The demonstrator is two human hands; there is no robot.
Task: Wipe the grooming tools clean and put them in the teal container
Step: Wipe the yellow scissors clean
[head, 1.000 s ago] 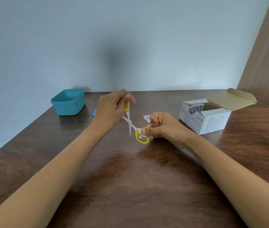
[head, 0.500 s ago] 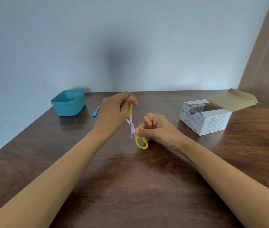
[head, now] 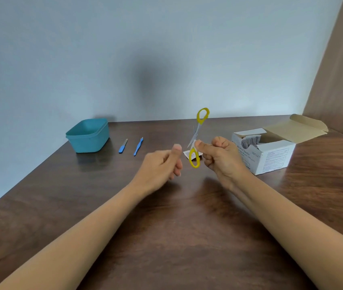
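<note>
Person: two slender forearms, bare along their whole visible length. Left grip, right grip: bare hands, the left one blurred, thumbnail showing.

A single wide-angle camera worn on the person's head looks forward and down, taking in the scene from close range. Both bare forearms run in from the bottom corners to the left hand and right hand at mid-frame, the scissors pinched in the right. The brown bench fills the lower half and recedes to a pale wall across the upper half, with a wooden panel closing the right edge.
</note>
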